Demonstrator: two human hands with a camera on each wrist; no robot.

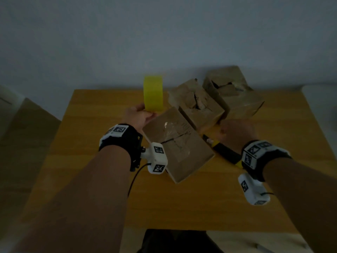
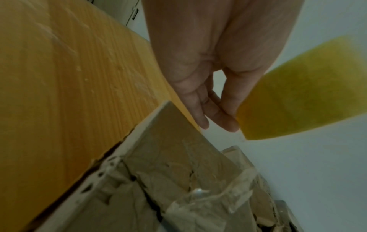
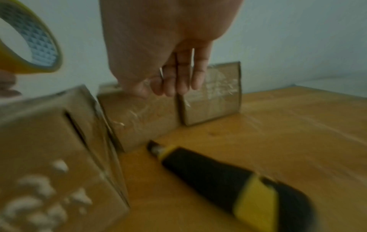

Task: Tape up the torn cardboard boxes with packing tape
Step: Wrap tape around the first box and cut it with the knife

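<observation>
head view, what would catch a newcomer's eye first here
The bright yellow tape roll, held up on edge by the left hand above the wooden table. Next, three torn cardboard boxes in a diagonal row, and a black and yellow knife lying under the right hand.

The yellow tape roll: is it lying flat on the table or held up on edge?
Held up on edge. The left hand grips the yellow tape roll at its bottom, above the wooden table; the right wrist view shows its open core.
</observation>
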